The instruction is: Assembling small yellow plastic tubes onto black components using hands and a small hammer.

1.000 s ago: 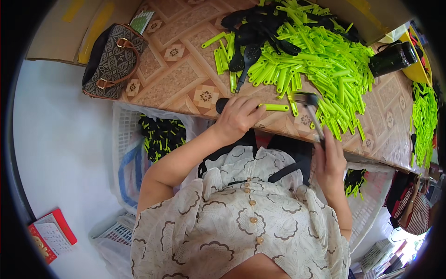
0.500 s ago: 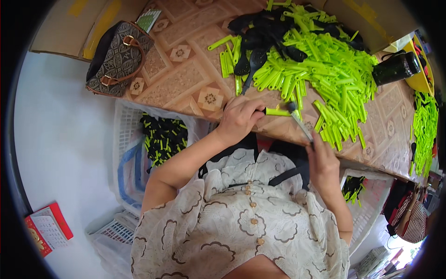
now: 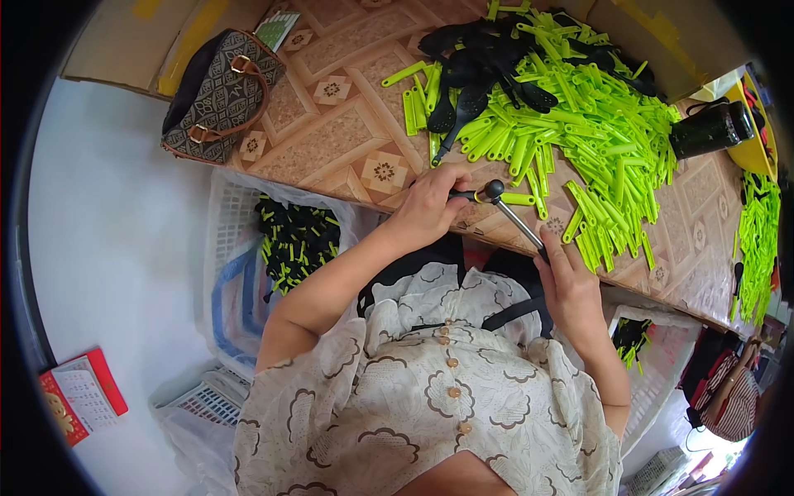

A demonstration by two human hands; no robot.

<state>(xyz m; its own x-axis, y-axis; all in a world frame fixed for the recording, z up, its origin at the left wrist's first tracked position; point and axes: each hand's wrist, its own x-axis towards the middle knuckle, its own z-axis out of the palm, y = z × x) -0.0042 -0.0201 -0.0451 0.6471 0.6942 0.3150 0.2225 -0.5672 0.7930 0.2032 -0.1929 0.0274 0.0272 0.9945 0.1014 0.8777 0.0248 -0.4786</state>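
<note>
At the table's near edge, my left hand (image 3: pixel 426 207) is closed around the black part of a kitchen utensil, whose lime-green handle (image 3: pixel 519 199) points right. The utensil's working end is hidden in my fingers. My right hand (image 3: pixel 571 285) grips the dark handle of a small hammer (image 3: pixel 517 220) with a metal shaft and a black rounded head. In this view the hammer head overlaps the joint between the black part and the green handle; contact cannot be made out. Just beyond my hands lie a heap of green handles (image 3: pixel 595 140) and black utensil heads (image 3: pixel 471 103).
A patterned handbag (image 3: pixel 219 95) sits at the table's left. To the right stand a dark jar (image 3: pixel 711 128) and a yellow container (image 3: pixel 757 149). White baskets hold green-and-black pieces: one (image 3: pixel 227 215) below left, another (image 3: pixel 662 355) below right. Cardboard (image 3: pixel 124 50) borders the far side.
The hammer head has moved left and slightly up, from near the green handle's far end to its inner end. My left hand keeps the utensil. The view has shifted slightly.
</note>
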